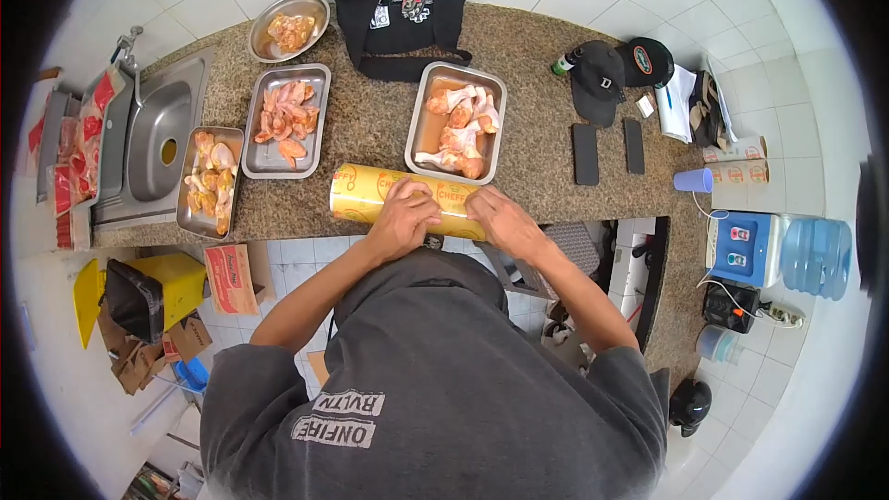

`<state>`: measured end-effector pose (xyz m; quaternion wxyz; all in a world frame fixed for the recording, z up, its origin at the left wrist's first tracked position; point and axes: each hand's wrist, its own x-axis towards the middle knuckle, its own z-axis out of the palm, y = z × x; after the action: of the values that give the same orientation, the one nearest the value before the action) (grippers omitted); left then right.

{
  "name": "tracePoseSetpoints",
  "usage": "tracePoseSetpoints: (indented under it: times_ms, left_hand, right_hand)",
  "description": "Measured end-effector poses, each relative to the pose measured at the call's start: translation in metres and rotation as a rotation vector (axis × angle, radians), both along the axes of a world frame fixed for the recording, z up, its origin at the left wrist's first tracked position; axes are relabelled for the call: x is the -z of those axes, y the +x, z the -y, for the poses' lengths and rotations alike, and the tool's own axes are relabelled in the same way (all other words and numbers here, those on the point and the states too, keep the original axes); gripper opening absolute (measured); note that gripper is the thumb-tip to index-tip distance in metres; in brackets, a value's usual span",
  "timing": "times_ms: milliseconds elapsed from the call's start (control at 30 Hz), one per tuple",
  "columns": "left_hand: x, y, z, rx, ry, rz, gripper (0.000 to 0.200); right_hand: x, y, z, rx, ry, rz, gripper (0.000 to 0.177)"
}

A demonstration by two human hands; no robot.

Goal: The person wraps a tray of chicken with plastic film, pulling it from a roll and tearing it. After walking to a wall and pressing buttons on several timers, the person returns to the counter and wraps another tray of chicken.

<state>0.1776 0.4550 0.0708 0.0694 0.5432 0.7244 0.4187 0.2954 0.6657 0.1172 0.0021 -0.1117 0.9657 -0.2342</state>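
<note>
A yellow roll of cling film with red lettering lies along the counter's front edge, close to my body. My left hand has its fingers curled over the middle of the roll. Toward the roll's right end, my right hand bends its fingers against the film. Just behind the roll stands a metal tray of chicken drumsticks. Left of it, another metal tray holds chicken wings. A smaller tray with chicken pieces sits farther left, near the sink.
A metal bowl of meat and a black bag are at the back. Caps, two dark phones and a purple cup lie to the right, near a water dispenser. The sink is at left.
</note>
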Motion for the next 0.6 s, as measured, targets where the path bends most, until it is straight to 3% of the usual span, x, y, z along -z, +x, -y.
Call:
tracePoseSetpoints:
  times_ms: [67, 267, 467, 533, 600]
  left_hand:
    - [-0.001, 0.001, 0.000, 0.008, 0.001, 0.008, 0.010]
    - [-0.002, 0.002, 0.002, -0.016, -0.013, 0.042, 0.012]
    - [-0.002, -0.003, -0.002, -0.028, -0.066, 0.042, 0.015]
    - [-0.002, -0.002, -0.001, -0.040, -0.063, 0.040, 0.015]
    - [-0.003, -0.001, -0.001, -0.046, -0.061, 0.036, 0.015]
  right_hand:
    - [-0.001, -0.001, 0.005, 0.066, -0.094, 0.038, 0.016]
    - [0.011, -0.014, 0.009, -0.099, -0.094, -0.089, 0.013]
    - [-0.001, 0.010, 0.018, -0.216, 0.183, -0.123, 0.016]
    - [-0.010, 0.014, 0.028, -0.114, 0.224, 0.146, 0.016]
    - [-0.008, 0.014, 0.031, -0.025, 0.142, 0.212, 0.016]
